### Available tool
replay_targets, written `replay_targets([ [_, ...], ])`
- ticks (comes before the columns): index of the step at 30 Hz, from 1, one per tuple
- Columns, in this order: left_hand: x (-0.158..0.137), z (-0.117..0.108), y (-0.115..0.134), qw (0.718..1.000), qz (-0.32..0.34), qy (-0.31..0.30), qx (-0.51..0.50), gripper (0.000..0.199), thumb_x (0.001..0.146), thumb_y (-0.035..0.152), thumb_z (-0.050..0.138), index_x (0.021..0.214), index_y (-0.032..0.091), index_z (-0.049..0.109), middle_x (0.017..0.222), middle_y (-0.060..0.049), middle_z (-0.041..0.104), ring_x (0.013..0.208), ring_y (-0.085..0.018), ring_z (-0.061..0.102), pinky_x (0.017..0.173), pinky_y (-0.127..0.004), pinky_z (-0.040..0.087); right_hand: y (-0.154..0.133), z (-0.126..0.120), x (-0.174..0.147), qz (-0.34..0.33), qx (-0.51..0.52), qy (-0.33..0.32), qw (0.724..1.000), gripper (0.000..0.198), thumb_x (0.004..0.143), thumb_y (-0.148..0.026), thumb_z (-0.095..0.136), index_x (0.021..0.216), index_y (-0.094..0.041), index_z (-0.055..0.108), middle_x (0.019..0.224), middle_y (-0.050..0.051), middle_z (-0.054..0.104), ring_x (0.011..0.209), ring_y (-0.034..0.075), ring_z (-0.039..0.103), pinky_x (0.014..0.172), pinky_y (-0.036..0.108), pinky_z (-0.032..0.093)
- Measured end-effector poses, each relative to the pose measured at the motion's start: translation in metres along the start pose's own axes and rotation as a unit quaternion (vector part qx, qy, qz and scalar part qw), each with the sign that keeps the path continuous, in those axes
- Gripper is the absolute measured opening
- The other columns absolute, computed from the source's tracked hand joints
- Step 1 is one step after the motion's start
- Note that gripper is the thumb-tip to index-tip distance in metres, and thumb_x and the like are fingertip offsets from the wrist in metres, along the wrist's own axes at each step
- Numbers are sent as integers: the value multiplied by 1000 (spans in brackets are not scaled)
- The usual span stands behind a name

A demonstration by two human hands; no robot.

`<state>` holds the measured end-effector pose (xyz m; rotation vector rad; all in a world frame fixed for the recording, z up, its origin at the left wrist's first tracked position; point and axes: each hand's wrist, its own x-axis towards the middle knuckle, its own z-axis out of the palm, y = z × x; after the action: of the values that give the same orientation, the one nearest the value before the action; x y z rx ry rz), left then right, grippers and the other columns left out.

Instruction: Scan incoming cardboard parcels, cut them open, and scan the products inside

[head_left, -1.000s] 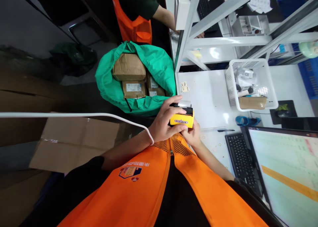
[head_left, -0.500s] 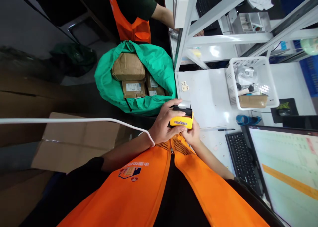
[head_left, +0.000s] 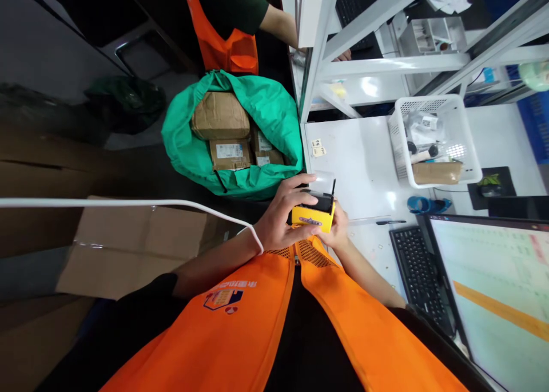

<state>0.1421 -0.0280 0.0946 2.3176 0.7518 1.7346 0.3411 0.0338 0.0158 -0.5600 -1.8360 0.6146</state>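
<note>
A small yellow-and-black box (head_left: 313, 216) is in front of my chest, with a purplish printed label on its yellow side. A clear plastic piece (head_left: 322, 181) stands up at its far edge. My left hand (head_left: 281, 212) wraps around the box from the left, its fingers over the black top and its thumb along the yellow side. From below and the right, my right hand (head_left: 337, 229) grips the same box; most of its fingers are hidden behind it. What the box contains cannot be made out.
A green bag (head_left: 184, 134) holding cardboard parcels sits ahead left, near a co-worker in an orange vest (head_left: 242, 51). On the white table (head_left: 351, 151) are a white basket (head_left: 403, 151), keyboard (head_left: 418, 272) and monitor (head_left: 493, 277). A white cable (head_left: 128, 202) crosses by my left wrist.
The box has tilted slightly and dipped a little in my hands. More of the clear plastic piece now shows above its black top. Both hands keep their hold.
</note>
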Motion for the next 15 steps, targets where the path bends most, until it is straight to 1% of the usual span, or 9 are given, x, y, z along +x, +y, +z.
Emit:
replay_targets([
  [3, 0, -1, 0, 1000, 10, -23, -13, 49, 102, 39, 79, 140, 26, 51, 161, -19, 44, 151, -36, 51, 114, -53, 58, 1, -6, 2, -45, -23, -1, 999, 34, 91, -54, 75, 98, -25, 57, 83, 2, 56, 75, 22, 58, 74, 43, 58],
  [6, 1, -2, 2, 999, 16, -34, 8, 40, 104, 40, 76, 133, 25, 54, 160, -19, 44, 150, -37, 51, 116, -55, 56, 1, -10, 4, -49, -42, -3, 998, 37, 90, -56, 74, 96, -25, 55, 80, 0, 50, 70, 20, 53, 76, 46, 58],
  [8, 1, -2, 4, 999, 19, -34, 14, 35, 105, 40, 75, 130, 24, 56, 160, -18, 44, 150, -37, 51, 117, -56, 56, 0, -12, 5, -52, -36, -2, 998, 36, 89, -53, 76, 94, -26, 54, 80, -1, 48, 68, 19, 51, 78, 47, 58],
  [11, 0, 0, 4, 1000, 20, -21, -8, 32, 105, 36, 74, 128, 24, 56, 161, -17, 44, 151, -36, 51, 118, -55, 55, 0, -12, 7, -68, -33, 5, 997, 35, 89, -50, 77, 93, -26, 51, 79, -3, 47, 68, 18, 49, 81, 48, 57],
  [15, -4, 5, 2, 999, 24, -14, -33, 33, 103, 33, 78, 128, 25, 58, 162, -15, 44, 152, -36, 50, 120, -55, 53, 1, -13, 8, -73, -49, 4, 996, 35, 90, -52, 76, 93, -27, 52, 77, -2, 48, 68, 19, 50, 78, 47, 58],
])
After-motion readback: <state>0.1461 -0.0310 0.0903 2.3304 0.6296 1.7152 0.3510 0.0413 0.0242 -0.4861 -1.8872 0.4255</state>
